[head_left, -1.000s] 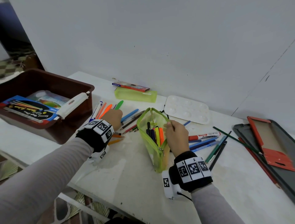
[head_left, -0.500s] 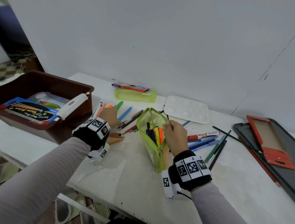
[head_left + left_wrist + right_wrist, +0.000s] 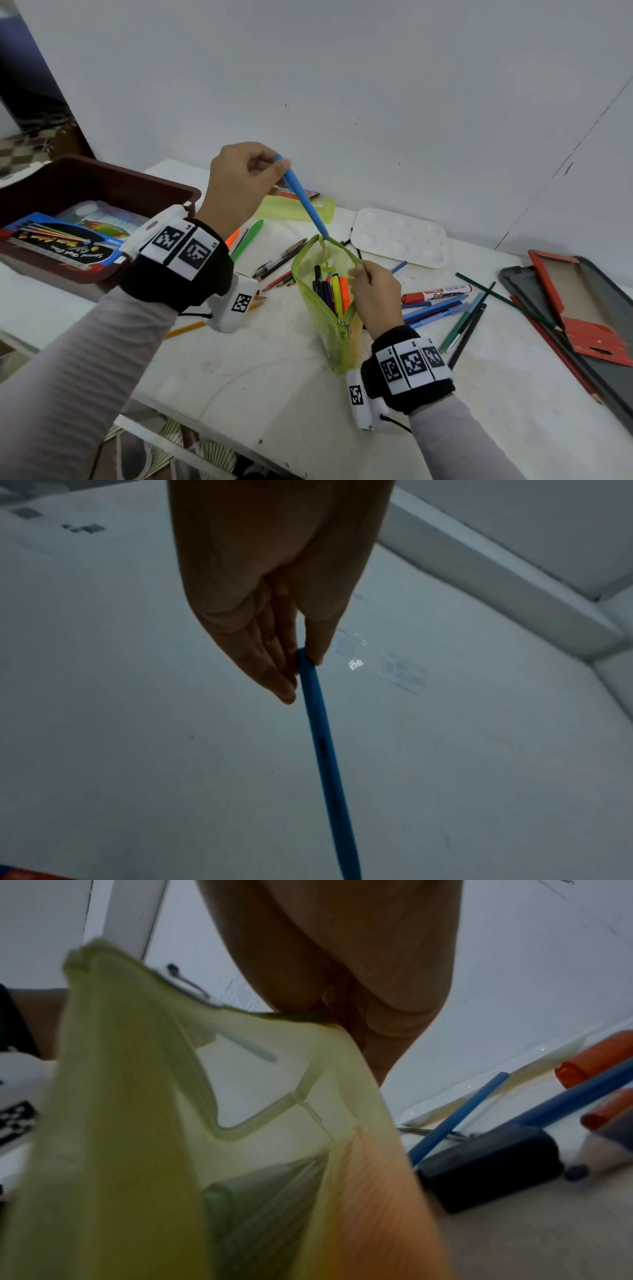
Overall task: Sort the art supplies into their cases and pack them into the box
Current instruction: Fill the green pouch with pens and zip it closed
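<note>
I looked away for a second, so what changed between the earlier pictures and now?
The left hand left the loose pile on the table, taking a blue pen with it; it now pinches the pen's top end above the green pencil case, tip at the opening. The right hand kept its grip on the case's rim, and the case stayed upright.

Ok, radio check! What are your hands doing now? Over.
Left hand pinches blue pen, tip at green pouch mouth. Right hand holds pouch rim open. Nothing blocking the opening.
</note>
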